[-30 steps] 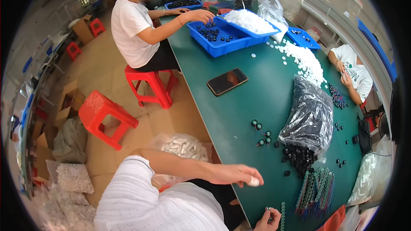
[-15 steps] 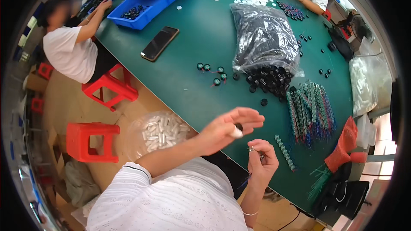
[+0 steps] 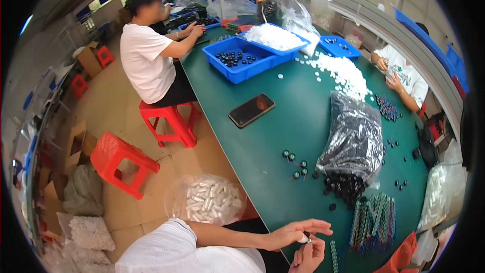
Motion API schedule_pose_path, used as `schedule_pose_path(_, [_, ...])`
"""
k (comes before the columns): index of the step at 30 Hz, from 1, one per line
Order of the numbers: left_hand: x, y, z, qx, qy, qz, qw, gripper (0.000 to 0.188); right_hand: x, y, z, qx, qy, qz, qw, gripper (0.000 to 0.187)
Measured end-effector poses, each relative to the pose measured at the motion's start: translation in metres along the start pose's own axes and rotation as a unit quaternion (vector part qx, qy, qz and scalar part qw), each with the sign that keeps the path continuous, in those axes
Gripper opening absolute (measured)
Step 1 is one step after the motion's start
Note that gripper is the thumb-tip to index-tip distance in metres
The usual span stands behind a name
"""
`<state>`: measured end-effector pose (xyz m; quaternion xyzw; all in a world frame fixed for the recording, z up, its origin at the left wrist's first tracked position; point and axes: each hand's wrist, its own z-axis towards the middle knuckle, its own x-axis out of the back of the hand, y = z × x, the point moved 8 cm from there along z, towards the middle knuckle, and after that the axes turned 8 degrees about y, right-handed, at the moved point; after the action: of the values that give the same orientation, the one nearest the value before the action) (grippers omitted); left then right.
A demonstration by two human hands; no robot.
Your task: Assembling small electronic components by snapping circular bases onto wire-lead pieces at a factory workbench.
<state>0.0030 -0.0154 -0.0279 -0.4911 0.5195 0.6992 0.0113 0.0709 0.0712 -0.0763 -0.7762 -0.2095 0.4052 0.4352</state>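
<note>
My left hand (image 3: 290, 235) is at the table's near edge, its fingers stretched out to the right. A small white piece with a black end (image 3: 304, 238) is pinched at its thumb. Just below, my right hand (image 3: 309, 256) is closed, its fingertips meeting the white piece. A small silvery part shows at those fingertips, too small to name. To the right lies a strip of joined small green boards (image 3: 334, 257). Beyond it is a pile of similar strips with coloured wires (image 3: 374, 222). Black round caps (image 3: 345, 188) spill from a clear plastic bag (image 3: 351, 136).
A phone (image 3: 251, 110), small wired round parts (image 3: 298, 164), white discs (image 3: 343, 73) and blue trays (image 3: 242, 73) occupy the green table (image 3: 237, 146). White cylinders (image 3: 212, 199) fill a bag on the floor. Red stools (image 3: 124, 162) stand left. Two co-workers sit at the table.
My hands have come together, the white piece meeting the right fingertips. The view has tilted up, so both hands now appear lower in the picture.
</note>
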Motion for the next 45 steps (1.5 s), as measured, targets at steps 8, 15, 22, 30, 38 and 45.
schedule_pose_path(8, [0.027,0.011,-0.002,-0.044,0.028,0.172,0.984,0.036,-0.033,-0.018,0.002,0.007,-0.026,0.014,1.0,0.004])
schedule_pose_path(15, [0.038,0.037,-0.004,-0.086,0.062,0.272,0.956,0.025,-0.028,-0.016,0.006,-0.008,-0.008,0.005,1.0,0.003])
schedule_pose_path(22, [0.051,0.009,-0.005,0.005,0.074,0.165,0.983,0.022,-0.012,-0.008,0.008,-0.002,0.023,-0.006,1.0,0.005])
schedule_pose_path(30, [0.043,0.006,-0.009,0.04,0.052,0.126,0.99,0.027,-0.016,-0.02,0.0,0.035,0.0,-0.042,0.998,0.004])
schedule_pose_path(38, [0.05,0.012,-0.015,0.057,0.093,0.231,0.967,0.027,0.001,-0.007,0.007,0.171,0.008,-0.211,0.962,0.003])
schedule_pose_path(45, [0.056,0.008,-0.014,0.0,0.082,0.246,0.966,0.031,-0.004,-0.012,0.004,0.151,0.038,-0.232,0.96,0.009])
